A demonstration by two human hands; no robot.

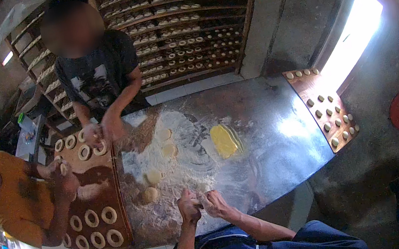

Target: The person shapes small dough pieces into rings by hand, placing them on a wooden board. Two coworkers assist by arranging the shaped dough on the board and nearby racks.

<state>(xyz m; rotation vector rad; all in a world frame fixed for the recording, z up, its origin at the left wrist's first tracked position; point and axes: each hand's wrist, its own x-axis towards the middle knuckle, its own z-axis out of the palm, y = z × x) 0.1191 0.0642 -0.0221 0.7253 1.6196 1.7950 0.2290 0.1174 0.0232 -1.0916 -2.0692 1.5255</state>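
My left hand (189,207) and my right hand (215,204) meet over the near edge of the floured metal table (269,109). Their fingers are closed around a small pale piece of dough, mostly hidden between them. Several round dough pieces (154,176) lie in the flour to the left and beyond my hands. A flattened yellow slab (225,141), like margarine or butter, rests farther out near the middle of the table.
Left, a wooden board (91,172) bears dough rings (91,218); two co-workers, in a dark shirt (95,73) and a yellow shirt (23,195), work dough there. Small dough rounds (329,112) sit on a board at right. Behind stands a tall rack (173,13) of dough.
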